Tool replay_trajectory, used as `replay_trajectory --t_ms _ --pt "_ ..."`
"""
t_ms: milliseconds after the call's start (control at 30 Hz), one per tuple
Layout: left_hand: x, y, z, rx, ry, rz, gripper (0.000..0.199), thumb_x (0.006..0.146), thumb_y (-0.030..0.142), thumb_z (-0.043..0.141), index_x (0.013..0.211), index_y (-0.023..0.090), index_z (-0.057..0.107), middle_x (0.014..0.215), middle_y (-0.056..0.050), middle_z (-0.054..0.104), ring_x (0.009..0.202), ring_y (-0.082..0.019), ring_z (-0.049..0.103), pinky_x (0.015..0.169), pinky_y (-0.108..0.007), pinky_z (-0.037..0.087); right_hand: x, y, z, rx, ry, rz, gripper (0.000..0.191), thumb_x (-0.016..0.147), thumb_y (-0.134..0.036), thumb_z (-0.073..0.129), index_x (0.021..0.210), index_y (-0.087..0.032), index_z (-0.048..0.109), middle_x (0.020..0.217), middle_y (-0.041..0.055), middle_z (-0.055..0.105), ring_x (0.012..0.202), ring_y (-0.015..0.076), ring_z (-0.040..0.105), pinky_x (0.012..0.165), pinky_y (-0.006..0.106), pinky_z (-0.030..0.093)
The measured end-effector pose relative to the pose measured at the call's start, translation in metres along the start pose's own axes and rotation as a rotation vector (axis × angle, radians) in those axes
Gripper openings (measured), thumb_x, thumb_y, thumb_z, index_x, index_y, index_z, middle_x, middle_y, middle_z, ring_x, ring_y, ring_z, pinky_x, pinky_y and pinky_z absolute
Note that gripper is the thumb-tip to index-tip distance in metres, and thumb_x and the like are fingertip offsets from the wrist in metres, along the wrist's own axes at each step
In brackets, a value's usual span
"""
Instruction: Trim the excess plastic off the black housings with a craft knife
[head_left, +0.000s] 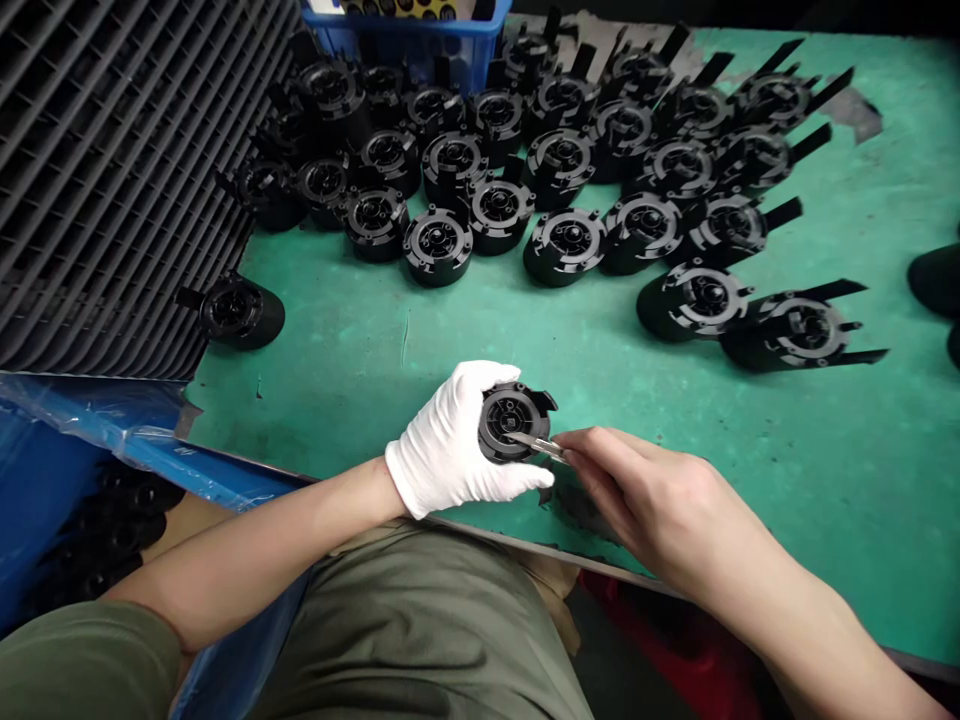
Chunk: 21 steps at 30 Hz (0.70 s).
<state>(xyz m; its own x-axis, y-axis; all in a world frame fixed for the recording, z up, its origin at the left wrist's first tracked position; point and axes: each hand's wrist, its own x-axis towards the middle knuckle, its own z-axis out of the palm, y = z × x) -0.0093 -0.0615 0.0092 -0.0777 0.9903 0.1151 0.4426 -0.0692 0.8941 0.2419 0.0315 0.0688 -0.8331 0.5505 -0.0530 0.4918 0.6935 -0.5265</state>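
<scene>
Round black part [504,412]: ribbed face, rim tabs, square mark, unreadable. Left hand [454,440]: curled round it. Right hand [652,490]: pinching knife [538,443].

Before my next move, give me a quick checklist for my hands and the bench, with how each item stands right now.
1. Left hand gripping the black part: ok, it wraps around the part's side.
2. Right hand gripping the knife: ok, held between thumb and fingers.
3. Both hands gloved: not ok; the left wears a white glove, the right is bare.
4. Blade touching the part's face: cannot tell; the tip overlaps it in view, but contact is too small to judge.
5. Left hand well clear of the knife: not ok; a gloved fingertip lies close beside it.
6. Other black parts apart from the held one: ok, they stand farther off on the green table.
</scene>
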Motion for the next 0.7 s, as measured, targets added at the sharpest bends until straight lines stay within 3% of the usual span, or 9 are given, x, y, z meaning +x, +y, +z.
replay_trajectory --t_ms 233,467,700 --pt "0.0 -0.001 0.001 0.001 0.011 0.023 0.107 0.073 0.07 0.1 0.152 0.021 0.046 0.144 -0.019 0.061 0.139 -0.042 0.068 0.123 -0.062 0.058 0.002 -0.001 -0.001 -0.036 0.103 0.026 0.025 0.117 -0.039 0.054 0.12 -0.025 0.074 0.102 0.0076 0.083 0.077 0.0186 0.078 0.067 0.029 0.053" --pt "0.0 -0.001 0.0 0.005 0.007 0.021 0.107 0.073 0.072 0.099 0.151 0.021 0.045 0.143 -0.018 0.062 0.137 -0.041 0.07 0.121 -0.06 0.06 -0.003 0.0 0.0 -0.157 0.107 0.003 0.023 0.117 -0.037 0.053 0.121 -0.025 0.072 0.094 0.0048 0.081 0.067 0.0166 0.073 0.061 0.029 0.046" --pt "0.0 0.001 0.0 0.007 0.013 0.018 0.106 0.073 0.071 0.1 0.15 0.022 0.046 0.144 -0.018 0.061 0.138 -0.041 0.069 0.121 -0.06 0.059 -0.006 -0.016 -0.009 -0.41 0.186 -0.211 0.014 0.113 -0.017 0.058 0.124 -0.019 0.067 0.078 -0.003 0.061 0.059 0.0135 0.054 0.057 0.032 0.037"
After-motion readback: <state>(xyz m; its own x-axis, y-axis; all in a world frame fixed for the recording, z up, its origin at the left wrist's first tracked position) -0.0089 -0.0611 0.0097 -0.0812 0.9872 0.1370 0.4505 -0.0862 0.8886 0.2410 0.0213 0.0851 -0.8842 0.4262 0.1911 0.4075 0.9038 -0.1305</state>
